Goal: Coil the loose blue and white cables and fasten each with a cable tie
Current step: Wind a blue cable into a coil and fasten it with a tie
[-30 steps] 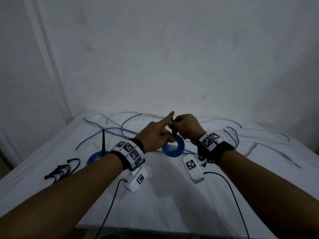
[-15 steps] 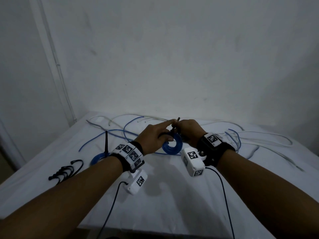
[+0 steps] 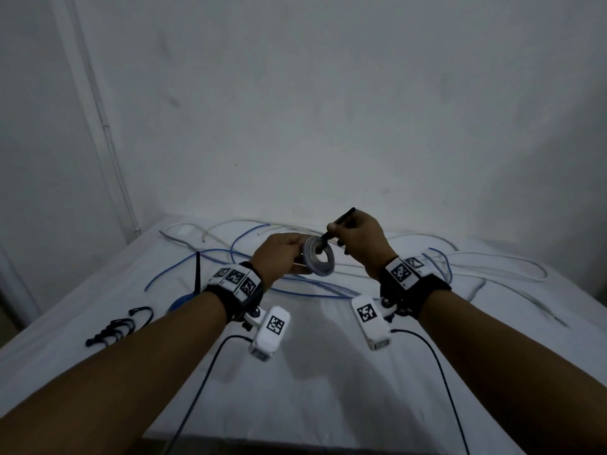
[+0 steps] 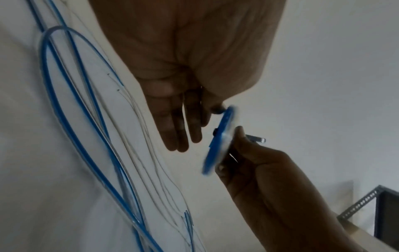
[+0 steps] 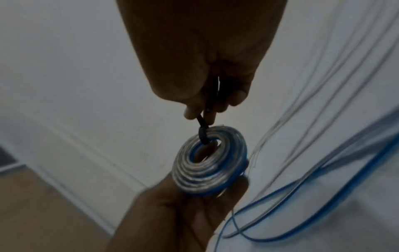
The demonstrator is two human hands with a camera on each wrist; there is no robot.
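Note:
A small flat coil of blue cable (image 3: 318, 259) is held up above the white-covered table (image 3: 295, 372). My left hand (image 3: 300, 254) pinches its left rim; in the left wrist view the coil (image 4: 218, 139) stands edge-on at my thumb, the other fingers (image 4: 179, 129) straight. A black cable tie (image 3: 341, 221) is looped round the coil's top. My right hand (image 3: 331, 233) pinches the tie's tail just above the coil, the tail slanting up to the right. The right wrist view shows the tie (image 5: 202, 129) passing through the coil (image 5: 209, 162).
Loose blue cables (image 3: 230, 254) and white cables (image 3: 492, 267) sprawl across the table's far half. Another blue coil (image 3: 184, 300) with an upright black tie (image 3: 198, 270) lies behind my left wrist. Spare black ties (image 3: 118, 326) lie at the left. The wall stands close behind.
Both hands have raised the coil off the table and tilted it. My right hand has drawn the tie's tail up and to the right. My left forefinger has curled in.

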